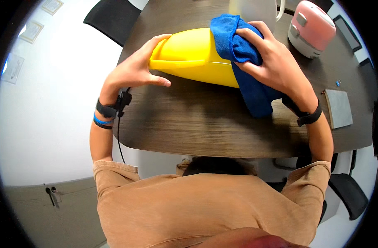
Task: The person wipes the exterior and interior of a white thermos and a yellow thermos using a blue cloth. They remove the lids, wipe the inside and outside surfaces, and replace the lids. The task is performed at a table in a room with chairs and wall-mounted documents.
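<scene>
A glossy yellow plastic container (189,47), tapered and with a raised lip along its left part, lies on its side across the dark wooden table (185,124). My left hand (135,66) is against its left end, the fingers curled over the far edge and the thumb stuck out below, off the surface. Bunched in my right hand (276,58) is a blue cloth (226,35), pressed on the container's right end. A long flap of the cloth hangs down toward the tabletop. The cloth hides that end of the container.
Beyond the cloth stands a pale pitcher (255,12) with a handle. A pink and white appliance (313,27) sits at the far right. Nearer on the right are a grey notebook (338,108) and a small blue clip (338,83). A black cable (119,136) hangs from my left wrist.
</scene>
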Tool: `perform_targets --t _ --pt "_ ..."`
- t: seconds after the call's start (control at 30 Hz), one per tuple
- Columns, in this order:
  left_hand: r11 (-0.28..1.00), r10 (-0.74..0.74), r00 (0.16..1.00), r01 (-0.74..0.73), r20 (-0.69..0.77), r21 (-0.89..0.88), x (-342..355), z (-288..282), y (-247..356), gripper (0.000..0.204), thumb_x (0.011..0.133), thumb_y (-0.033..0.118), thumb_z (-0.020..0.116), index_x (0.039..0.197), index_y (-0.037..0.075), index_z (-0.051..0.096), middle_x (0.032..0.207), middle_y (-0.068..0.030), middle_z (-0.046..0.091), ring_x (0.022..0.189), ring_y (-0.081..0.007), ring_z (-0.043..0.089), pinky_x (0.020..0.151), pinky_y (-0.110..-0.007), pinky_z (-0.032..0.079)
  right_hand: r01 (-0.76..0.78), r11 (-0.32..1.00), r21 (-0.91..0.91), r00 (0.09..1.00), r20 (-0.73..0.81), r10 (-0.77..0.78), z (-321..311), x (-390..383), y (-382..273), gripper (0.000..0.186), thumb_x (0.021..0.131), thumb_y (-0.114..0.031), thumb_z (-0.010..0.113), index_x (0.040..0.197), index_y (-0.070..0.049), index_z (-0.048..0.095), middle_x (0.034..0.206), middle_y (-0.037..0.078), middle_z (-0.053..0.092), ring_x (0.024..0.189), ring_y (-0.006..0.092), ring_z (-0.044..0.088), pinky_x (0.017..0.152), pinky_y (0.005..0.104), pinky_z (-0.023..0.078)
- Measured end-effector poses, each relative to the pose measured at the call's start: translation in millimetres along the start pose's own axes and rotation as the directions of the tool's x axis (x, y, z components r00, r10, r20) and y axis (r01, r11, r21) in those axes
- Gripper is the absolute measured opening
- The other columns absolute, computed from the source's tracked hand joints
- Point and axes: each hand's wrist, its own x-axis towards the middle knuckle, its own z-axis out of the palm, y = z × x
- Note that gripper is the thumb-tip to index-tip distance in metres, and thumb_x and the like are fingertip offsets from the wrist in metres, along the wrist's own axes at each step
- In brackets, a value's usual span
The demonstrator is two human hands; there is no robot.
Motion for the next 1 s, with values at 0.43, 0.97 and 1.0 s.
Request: perform_targets --t 0.43,0.97,1.0 --pt "0.967 0.172 0.973 -0.137 -0.156 0.212 34.8 27.8 20.3 0.109 0.082 0.070 0.078 0.160 0.004 0.039 0.150 -0.0328 0.049 0.144 -0.0467 0.046 0.122 -0.057 0.035 0.228 0.965 0.129 0.969 0.066 -0.238 -10.5 54.5 -8.9 0.041 0.090 -0.031 0.078 0.128 -0.017 0.073 0.123 0.012 0.066 0.114 0.0335 0.063 0.096 0.0439 0.056" --pt "0.972 0.218 0.964 -0.229 -0.154 -0.061 18.7 26.2 4.7 0.110 0.071 0.032 0.089 0.164 0.006 0.036 0.165 -0.0212 0.040 0.158 -0.0382 0.031 0.131 -0.051 0.024 -0.447 0.769 0.456 0.825 0.542 0.159 32.5 -3.1 86.5 0.049 0.112 -0.029 0.059 0.154 -0.003 0.055 0.146 0.012 0.064 0.135 0.0187 0.057 0.117 0.0348 0.045" --pt "0.970 0.212 0.963 -0.228 -0.168 -0.082 20.7 27.6 5.8 0.108 0.072 0.035 0.088 0.163 0.007 0.037 0.163 -0.0222 0.042 0.157 -0.0403 0.032 0.131 -0.054 0.025 -0.354 0.809 0.469 0.884 0.450 0.126 30.2 -6.3 85.0 0.044 0.114 -0.036 0.054 0.140 -0.001 0.061 0.129 0.014 0.072 0.119 0.0148 0.062 0.106 0.0341 0.050"
